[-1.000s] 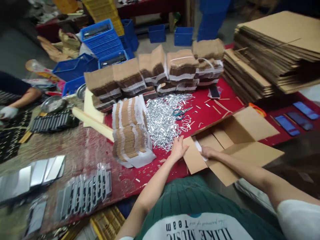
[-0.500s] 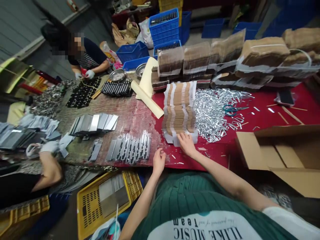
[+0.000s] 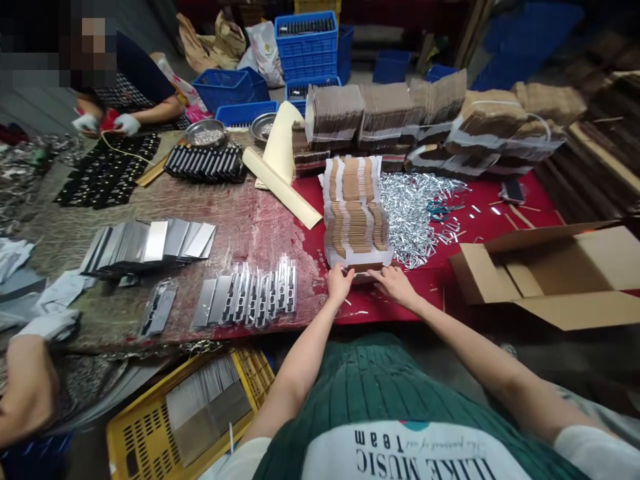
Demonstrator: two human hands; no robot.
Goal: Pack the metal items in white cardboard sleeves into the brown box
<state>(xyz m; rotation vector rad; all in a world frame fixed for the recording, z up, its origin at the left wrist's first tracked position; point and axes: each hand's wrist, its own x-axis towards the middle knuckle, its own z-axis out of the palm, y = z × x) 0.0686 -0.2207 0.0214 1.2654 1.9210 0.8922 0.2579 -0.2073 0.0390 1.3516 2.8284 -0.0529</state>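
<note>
My left hand (image 3: 340, 283) pinches the left end of a narrow brown cardboard piece (image 3: 361, 272) at the near edge of a stack. At its right end my right hand (image 3: 397, 284) has its fingers closed on the same piece, with a forefinger stretched along it. Just beyond lies the stack of flat brown cardboard pieces (image 3: 353, 220), layered with white strips. A heap of small silvery metal strips (image 3: 407, 213) lies right of the stack. To the left of my left hand is a row of bagged metal parts (image 3: 250, 297).
An open carton (image 3: 525, 267) stands on the right. Bundled cardboard stacks (image 3: 335, 113) line the back. Scissors (image 3: 440, 210) lie on the metal heap. A co-worker's gloved hands (image 3: 107, 123) work at the far left; another gloved hand (image 3: 50, 325) is near left. A yellow crate (image 3: 145, 413) sits below.
My left hand has moved right and forward to the cardboard piece. My right hand has shifted from the stack's near edge to the piece's right end. The view has turned somewhat.
</note>
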